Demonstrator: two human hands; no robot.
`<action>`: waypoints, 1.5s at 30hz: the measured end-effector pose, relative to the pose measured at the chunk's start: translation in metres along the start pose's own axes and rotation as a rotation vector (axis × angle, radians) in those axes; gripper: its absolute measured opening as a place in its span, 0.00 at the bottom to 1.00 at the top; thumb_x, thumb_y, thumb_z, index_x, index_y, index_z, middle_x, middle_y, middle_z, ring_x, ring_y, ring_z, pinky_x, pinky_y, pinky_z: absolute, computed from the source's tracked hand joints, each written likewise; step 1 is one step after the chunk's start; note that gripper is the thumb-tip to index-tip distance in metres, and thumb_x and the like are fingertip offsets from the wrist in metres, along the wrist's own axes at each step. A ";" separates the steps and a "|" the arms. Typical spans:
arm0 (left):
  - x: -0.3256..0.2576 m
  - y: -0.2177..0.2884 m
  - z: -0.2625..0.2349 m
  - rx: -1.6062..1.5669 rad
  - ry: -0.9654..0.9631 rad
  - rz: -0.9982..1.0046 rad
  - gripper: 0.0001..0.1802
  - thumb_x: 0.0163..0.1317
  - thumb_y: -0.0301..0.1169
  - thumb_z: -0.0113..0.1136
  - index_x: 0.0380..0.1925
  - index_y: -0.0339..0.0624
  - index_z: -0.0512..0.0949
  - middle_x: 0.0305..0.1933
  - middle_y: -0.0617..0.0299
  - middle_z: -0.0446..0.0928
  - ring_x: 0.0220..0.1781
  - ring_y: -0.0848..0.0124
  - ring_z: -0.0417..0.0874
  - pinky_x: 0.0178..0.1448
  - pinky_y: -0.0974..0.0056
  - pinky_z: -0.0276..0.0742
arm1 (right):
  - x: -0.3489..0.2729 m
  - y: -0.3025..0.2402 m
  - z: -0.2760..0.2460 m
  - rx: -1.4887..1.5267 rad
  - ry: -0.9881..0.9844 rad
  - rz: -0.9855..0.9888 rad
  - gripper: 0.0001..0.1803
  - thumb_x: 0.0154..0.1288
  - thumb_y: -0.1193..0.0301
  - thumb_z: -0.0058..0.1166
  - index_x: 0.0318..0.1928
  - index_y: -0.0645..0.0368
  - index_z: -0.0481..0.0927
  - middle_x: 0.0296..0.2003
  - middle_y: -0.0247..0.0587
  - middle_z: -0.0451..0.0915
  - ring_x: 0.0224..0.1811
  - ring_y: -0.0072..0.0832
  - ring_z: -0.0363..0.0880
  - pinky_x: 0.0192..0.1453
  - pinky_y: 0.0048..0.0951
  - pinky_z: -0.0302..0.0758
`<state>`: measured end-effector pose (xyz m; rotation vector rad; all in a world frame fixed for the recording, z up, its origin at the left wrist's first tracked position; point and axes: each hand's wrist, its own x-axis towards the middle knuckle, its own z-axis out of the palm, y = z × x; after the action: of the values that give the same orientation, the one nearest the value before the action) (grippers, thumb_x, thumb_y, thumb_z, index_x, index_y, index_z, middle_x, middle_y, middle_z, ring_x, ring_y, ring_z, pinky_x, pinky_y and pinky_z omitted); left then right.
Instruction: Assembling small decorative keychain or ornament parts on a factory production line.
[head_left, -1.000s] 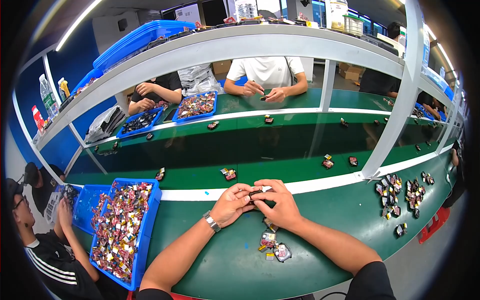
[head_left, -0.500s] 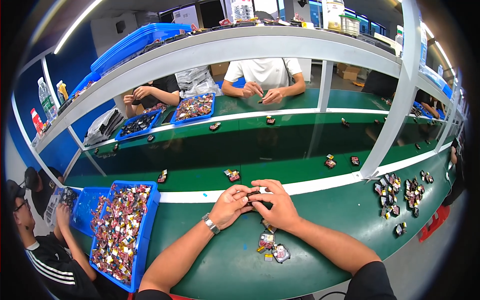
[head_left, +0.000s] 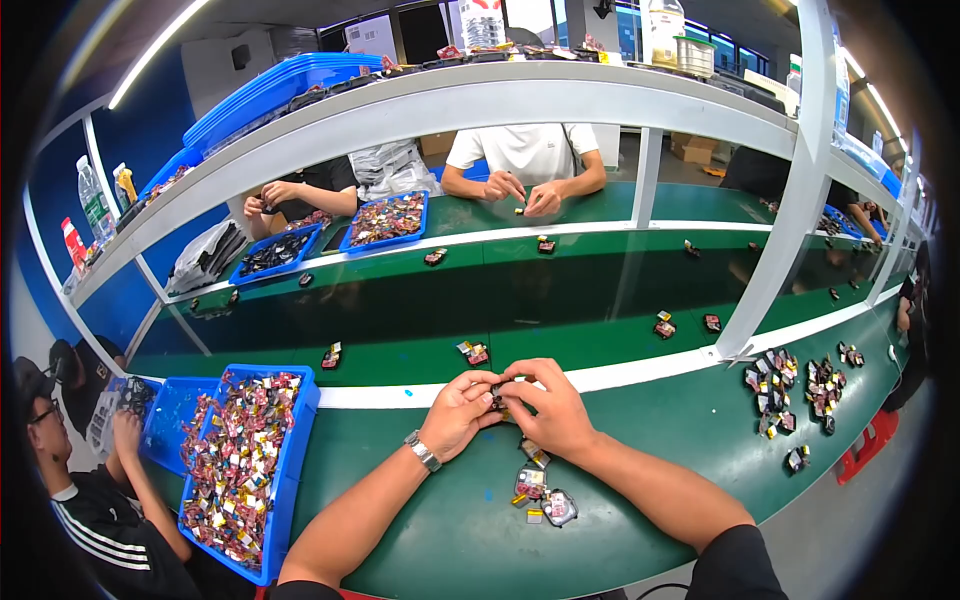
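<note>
A small black electronic part (head_left: 498,394) is pinched between my two hands above the green table. My left hand (head_left: 458,418), with a metal watch on its wrist, has closed fingers around the part's left side. From the right, my right hand (head_left: 552,412) grips it with thumb and forefinger. The fingers cover much of the part, so its exact kind is hidden. Just below my hands lie several small open black casings (head_left: 561,508) with red circuit boards and silver and yellow pieces.
To the left, a blue tray (head_left: 308,420) is heaped with red, white and yellow components. Clusters of assembled parts (head_left: 770,390) lie at the right. Beyond a white rail, a green belt (head_left: 400,320) carries spaced parts. A shelf post (head_left: 780,220) rises at right; co-workers (head_left: 525,170) sit opposite and left.
My fingers have shifted on the black part, and the right fingertips now cover more of it. Parts on the belt have moved slightly right. The loose casings stay put.
</note>
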<state>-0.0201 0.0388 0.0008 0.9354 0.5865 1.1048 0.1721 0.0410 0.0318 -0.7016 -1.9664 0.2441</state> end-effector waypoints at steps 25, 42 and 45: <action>-0.001 0.000 0.008 0.019 0.048 -0.017 0.14 0.69 0.23 0.55 0.53 0.39 0.70 0.53 0.58 0.77 0.56 0.70 0.79 0.62 0.57 0.79 | -0.004 -0.002 0.010 -0.401 0.041 -0.161 0.05 0.57 0.74 0.63 0.34 0.59 0.82 0.40 0.36 0.79 0.38 0.30 0.81 0.34 0.27 0.81; -0.004 0.006 0.020 -0.022 0.122 0.077 0.24 0.68 0.25 0.54 0.63 0.41 0.63 0.69 0.48 0.67 0.64 0.57 0.75 0.66 0.50 0.74 | 0.005 0.029 -0.002 -0.344 0.033 0.015 0.18 0.54 0.72 0.60 0.46 0.65 0.79 0.52 0.49 0.78 0.46 0.42 0.80 0.49 0.37 0.80; -0.001 0.006 0.017 0.015 0.084 0.062 0.24 0.68 0.26 0.55 0.63 0.40 0.63 0.70 0.44 0.65 0.67 0.53 0.73 0.68 0.48 0.72 | 0.003 0.094 -0.033 -0.437 0.158 0.217 0.15 0.53 0.72 0.61 0.42 0.66 0.82 0.48 0.49 0.81 0.45 0.45 0.81 0.52 0.39 0.79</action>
<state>-0.0101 0.0336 0.0143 0.9291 0.6383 1.2010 0.2340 0.1150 0.0074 -1.1823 -1.8065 -0.1165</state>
